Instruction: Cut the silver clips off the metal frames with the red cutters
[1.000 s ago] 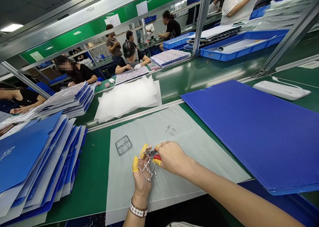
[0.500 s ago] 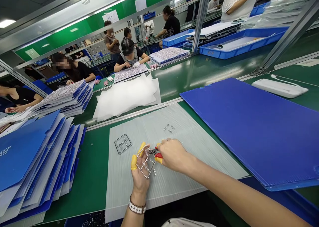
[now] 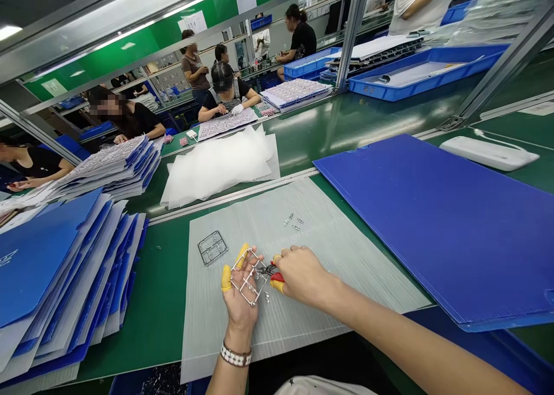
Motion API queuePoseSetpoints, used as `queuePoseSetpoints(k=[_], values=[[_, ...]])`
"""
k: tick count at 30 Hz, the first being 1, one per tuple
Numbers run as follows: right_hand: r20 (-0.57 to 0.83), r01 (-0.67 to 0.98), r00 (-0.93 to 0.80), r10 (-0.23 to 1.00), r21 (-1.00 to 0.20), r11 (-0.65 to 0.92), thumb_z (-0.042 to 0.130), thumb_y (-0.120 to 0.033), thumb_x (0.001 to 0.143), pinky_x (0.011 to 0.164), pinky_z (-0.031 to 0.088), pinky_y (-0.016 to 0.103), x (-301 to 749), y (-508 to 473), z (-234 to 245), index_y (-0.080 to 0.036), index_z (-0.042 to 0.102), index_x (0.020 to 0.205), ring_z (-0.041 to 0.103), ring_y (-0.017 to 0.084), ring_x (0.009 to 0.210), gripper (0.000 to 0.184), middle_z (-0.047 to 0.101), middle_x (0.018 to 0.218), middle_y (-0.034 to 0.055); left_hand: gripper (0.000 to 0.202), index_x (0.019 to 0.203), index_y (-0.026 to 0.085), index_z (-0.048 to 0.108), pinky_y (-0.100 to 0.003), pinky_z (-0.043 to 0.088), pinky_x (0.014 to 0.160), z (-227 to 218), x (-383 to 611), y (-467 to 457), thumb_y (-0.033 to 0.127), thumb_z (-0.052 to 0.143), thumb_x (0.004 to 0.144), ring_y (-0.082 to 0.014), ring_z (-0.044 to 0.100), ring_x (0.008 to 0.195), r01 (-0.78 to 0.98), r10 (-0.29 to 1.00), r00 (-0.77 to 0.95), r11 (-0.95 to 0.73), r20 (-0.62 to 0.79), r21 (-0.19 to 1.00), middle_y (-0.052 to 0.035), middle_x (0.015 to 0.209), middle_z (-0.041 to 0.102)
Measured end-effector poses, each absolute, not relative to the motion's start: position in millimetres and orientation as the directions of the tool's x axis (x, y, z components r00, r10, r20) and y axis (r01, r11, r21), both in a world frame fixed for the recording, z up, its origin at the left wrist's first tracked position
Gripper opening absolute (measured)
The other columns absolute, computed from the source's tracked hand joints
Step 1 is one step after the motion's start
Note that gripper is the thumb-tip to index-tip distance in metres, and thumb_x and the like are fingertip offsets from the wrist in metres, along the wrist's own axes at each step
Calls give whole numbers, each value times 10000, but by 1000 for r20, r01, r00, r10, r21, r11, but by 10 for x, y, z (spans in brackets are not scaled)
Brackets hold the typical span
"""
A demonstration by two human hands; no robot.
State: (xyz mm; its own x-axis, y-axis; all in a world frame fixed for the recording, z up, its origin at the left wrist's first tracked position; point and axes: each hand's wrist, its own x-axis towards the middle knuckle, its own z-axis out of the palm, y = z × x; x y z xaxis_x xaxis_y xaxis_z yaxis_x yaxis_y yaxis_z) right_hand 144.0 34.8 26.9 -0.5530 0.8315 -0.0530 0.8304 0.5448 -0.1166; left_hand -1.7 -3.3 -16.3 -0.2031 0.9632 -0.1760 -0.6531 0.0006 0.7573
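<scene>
My left hand (image 3: 239, 297) wears yellow finger cots and holds a small silver metal frame (image 3: 248, 278) against its fingers. My right hand (image 3: 303, 276) grips small red-and-yellow-handled cutters (image 3: 277, 276), whose black tips reach into that frame. Both hands are above a ribbed grey plastic sheet (image 3: 277, 320). On this sheet, a second metal frame (image 3: 212, 248) lies left of my hands. Several tiny metal pieces (image 3: 292, 221) lie farther forward, and one small piece (image 3: 267, 298) lies just beside my left hand.
A large blue corrugated board (image 3: 433, 222) lies to the right, and stacked blue folders (image 3: 56, 274) lie to the left. White foam sheets (image 3: 219, 167) lie ahead on the green bench (image 3: 160, 291). A co-worker (image 3: 227, 94) sorts printed sheets across the bench.
Both hands have shifted slightly left and forward, and the held frame has tilted a little. The whole view has drifted slightly as my head moved.
</scene>
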Motion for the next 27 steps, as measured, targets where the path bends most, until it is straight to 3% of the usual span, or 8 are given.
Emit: queuePoseSetpoints(k=[8,16,27], values=[[-50,824,-565,824,-81,561,591,-422,804,658,454,364,1415,329,267,-156,662,852,627,275,764,279,658,799,108,523,1118,168,655,-389,400,962,-200,28,-59,536,410,838,-254,598,1013,-598,957,-245,-24,-154,801,-124,1146,639],[-112,801,-597,794,-124,585,563,-363,833,592,460,321,1382,360,355,-152,668,842,650,257,702,236,673,782,120,485,1039,185,685,-387,419,943,-217,31,-75,544,452,811,-257,580,1038,-567,952,-284,-70,-115,820,-114,1183,619],[-37,786,-612,790,-137,603,615,-461,782,669,456,384,1324,207,357,-149,663,856,616,284,762,324,657,800,109,517,1069,178,670,-420,400,963,-169,-19,-21,559,438,809,-270,577,1057,-566,927,-359,-121,-111,815,-119,1206,606]])
